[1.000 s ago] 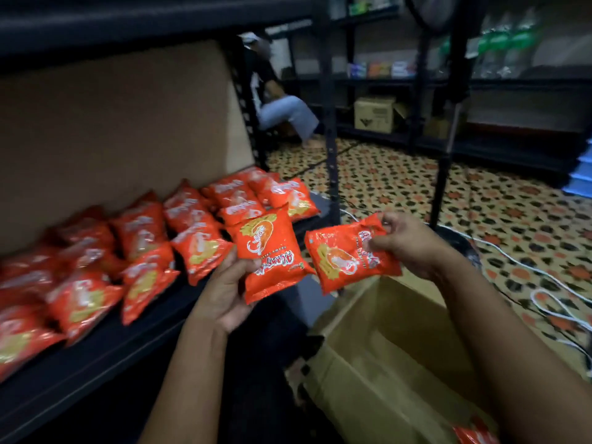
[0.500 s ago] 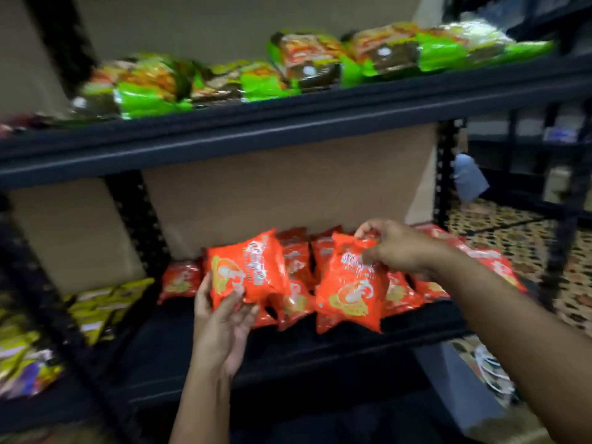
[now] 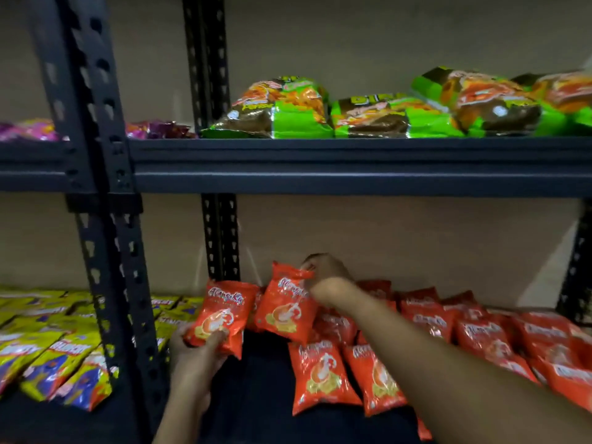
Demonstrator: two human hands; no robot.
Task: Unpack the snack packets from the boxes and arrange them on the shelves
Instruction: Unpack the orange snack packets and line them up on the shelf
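1. Head view, only one camera here: the left hand (image 3: 195, 354) grips an orange snack packet (image 3: 221, 315) by its bottom edge, thumb curled over the front, holding it upright at the left end of the lower shelf (image 3: 256, 389).
2. The right hand (image 3: 323, 277) reaches further in and pinches the top corner of a second orange packet (image 3: 286, 310), fingers clamped on the seal. That one hangs slightly tilted, just beside the first, close to the back wall.
3. More orange packets (image 3: 448, 341) are already laid out along the lower shelf to the right, overlapping in rows; two lie flat at the front just under the right forearm.
4. The left bay past the dark slotted upright (image 3: 105, 251) has yellow packets (image 3: 48, 347) fanned out on the same level.
5. The upper shelf (image 3: 352, 165) carries big green-and-brown bags (image 3: 282, 110) in a row, plus some pink-purple packets (image 3: 157, 129) off to the left, kinda blurry.
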